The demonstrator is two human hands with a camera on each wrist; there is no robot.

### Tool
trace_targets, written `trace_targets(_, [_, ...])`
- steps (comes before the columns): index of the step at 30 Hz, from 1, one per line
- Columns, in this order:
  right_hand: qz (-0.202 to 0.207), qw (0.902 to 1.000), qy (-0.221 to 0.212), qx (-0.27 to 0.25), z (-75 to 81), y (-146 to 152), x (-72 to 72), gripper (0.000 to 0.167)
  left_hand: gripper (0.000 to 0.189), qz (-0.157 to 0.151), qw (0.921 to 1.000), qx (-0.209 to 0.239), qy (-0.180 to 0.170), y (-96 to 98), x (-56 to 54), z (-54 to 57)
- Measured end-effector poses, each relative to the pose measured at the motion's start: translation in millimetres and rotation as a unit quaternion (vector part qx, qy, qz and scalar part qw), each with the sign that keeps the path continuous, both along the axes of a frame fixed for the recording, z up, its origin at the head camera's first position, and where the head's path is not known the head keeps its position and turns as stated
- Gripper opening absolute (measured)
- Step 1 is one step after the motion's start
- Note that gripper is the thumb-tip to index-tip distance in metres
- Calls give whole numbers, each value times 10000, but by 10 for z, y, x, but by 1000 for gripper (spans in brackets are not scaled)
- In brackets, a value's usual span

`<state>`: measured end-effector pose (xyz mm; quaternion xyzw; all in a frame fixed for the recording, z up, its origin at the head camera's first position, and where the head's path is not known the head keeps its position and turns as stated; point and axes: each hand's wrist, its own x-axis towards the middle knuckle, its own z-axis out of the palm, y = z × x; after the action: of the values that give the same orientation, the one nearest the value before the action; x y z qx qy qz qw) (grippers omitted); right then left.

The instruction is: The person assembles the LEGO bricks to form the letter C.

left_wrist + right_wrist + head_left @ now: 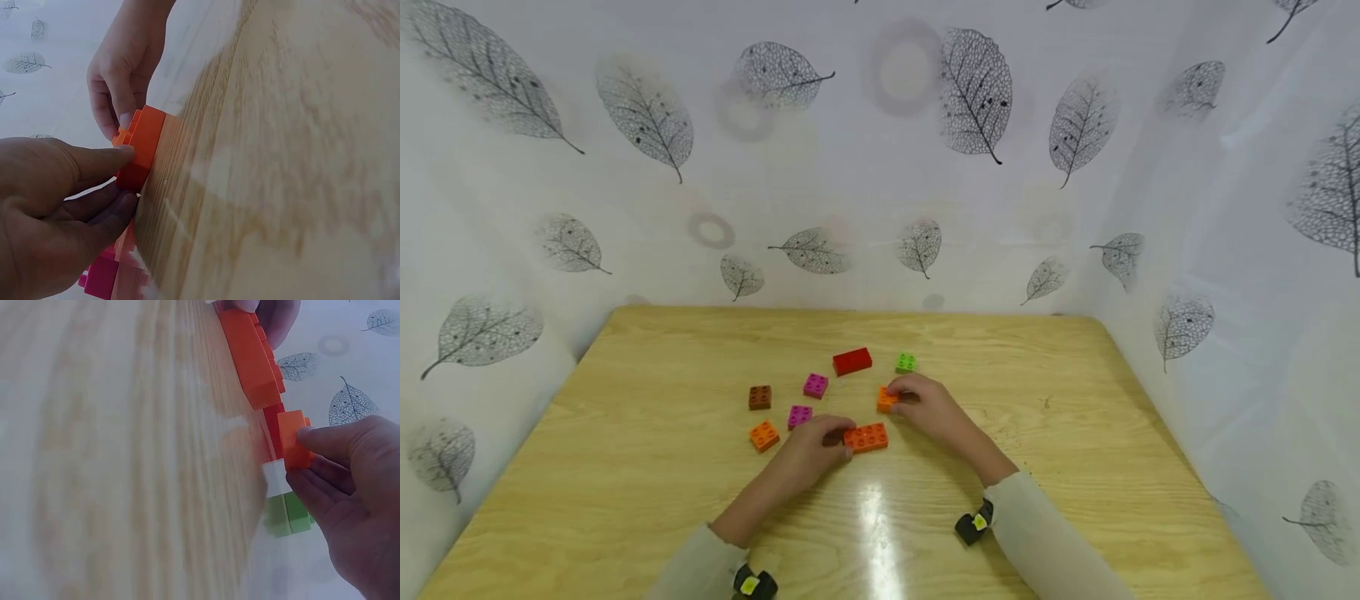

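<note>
My left hand point(807, 455) pinches a long orange-red building brick point(867, 437) by its left end, studs up on the table. In the left wrist view, thumb and fingers hold that brick point(145, 147) on opposite sides. To the right and farther back, my right hand point(934, 410) grips a small orange brick point(886, 400) between thumb and fingers. The right wrist view shows this small brick point(292, 439) apart from the long one point(253, 359); whether it touches the table I cannot tell.
Behind the hands lie a red brick point(852, 361) and a light green brick point(906, 362). To the left are two magenta bricks point(816, 385), a brown brick point(760, 397) and another orange brick point(764, 436). A leaf-print curtain point(850, 167) surrounds the wooden table point(647, 467).
</note>
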<state>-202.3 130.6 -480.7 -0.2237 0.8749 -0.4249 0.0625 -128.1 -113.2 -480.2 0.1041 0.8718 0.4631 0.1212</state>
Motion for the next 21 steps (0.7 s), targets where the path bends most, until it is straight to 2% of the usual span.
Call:
trace_targets(5, [169,9996,14,-224,37,74,89,22,35,-24,10000,-39,-5,20,-20,2])
trace_targets(13, [147,9997,0,-206,50,187,264,24,35,-159,9999,43,4,26,-36,-3])
trace_targets(21, [271,9992,219,-206,67,295,403,25,35,-254,9997,23,39,49,-72,-17])
